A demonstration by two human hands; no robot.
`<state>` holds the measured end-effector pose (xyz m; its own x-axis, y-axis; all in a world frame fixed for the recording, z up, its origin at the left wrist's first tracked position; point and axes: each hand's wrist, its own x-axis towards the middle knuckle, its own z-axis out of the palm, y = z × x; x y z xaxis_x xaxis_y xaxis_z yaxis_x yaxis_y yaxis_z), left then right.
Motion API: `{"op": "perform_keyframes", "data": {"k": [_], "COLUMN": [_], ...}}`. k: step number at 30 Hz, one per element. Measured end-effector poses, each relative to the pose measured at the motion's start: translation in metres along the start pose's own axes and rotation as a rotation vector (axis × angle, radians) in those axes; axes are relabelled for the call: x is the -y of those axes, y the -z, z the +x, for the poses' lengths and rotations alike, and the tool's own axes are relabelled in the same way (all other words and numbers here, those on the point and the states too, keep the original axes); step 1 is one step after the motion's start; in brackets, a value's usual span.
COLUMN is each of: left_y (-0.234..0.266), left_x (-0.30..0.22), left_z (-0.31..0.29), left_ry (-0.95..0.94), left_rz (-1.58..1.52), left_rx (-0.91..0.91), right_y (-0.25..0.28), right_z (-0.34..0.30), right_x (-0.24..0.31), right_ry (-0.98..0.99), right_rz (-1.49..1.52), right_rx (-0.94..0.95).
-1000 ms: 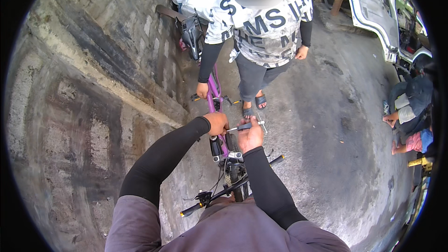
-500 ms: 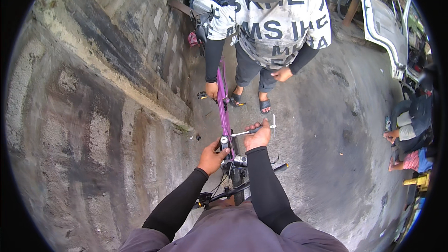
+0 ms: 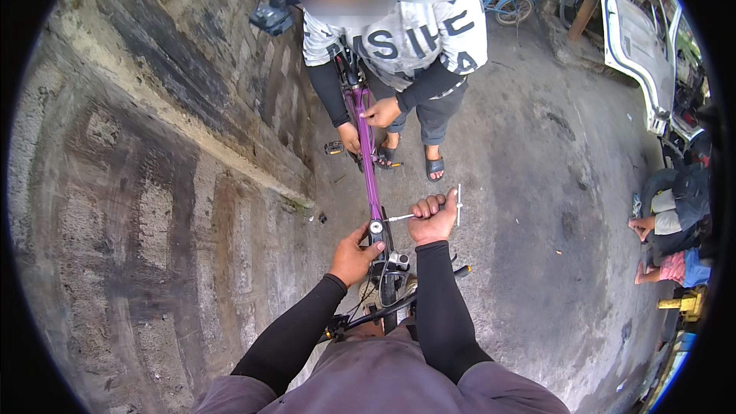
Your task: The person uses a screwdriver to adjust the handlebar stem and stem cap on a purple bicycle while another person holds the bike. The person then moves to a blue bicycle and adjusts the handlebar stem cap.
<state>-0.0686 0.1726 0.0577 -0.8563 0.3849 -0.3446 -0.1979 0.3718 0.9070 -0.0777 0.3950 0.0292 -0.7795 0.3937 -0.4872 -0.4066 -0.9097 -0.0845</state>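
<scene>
The purple bike frame ran toward twelve o'clock; the left hand steadied its stem, the right hand at three o'clock fisted around a T-handle wrench.

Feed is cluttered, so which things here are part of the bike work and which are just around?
In the work: purple bike frame; T-handle wrench in the right hand; left hand at the frame's stem.
Just around: blue bicycle; white vehicle; stone wall.

wall left of bicycle frame, another person beyond it
</scene>
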Motion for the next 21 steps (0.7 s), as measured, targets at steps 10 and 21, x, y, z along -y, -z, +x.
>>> {"op": "perform_keyframes", "data": {"k": [10, 21], "left_y": [0.004, -0.004], "left_x": [0.01, 0.014], "left_z": [-0.003, -0.002], "left_ry": [0.013, 0.067], "left_rz": [-0.044, -0.252], "left_rx": [-0.043, 0.01], "right_y": [-0.026, -0.004], "right_z": [-0.011, 0.018], "right_x": [-0.019, 0.012], "right_ry": [0.142, 0.315], "right_rz": [-0.118, -0.29], "right_rx": [-0.404, -0.521]}}
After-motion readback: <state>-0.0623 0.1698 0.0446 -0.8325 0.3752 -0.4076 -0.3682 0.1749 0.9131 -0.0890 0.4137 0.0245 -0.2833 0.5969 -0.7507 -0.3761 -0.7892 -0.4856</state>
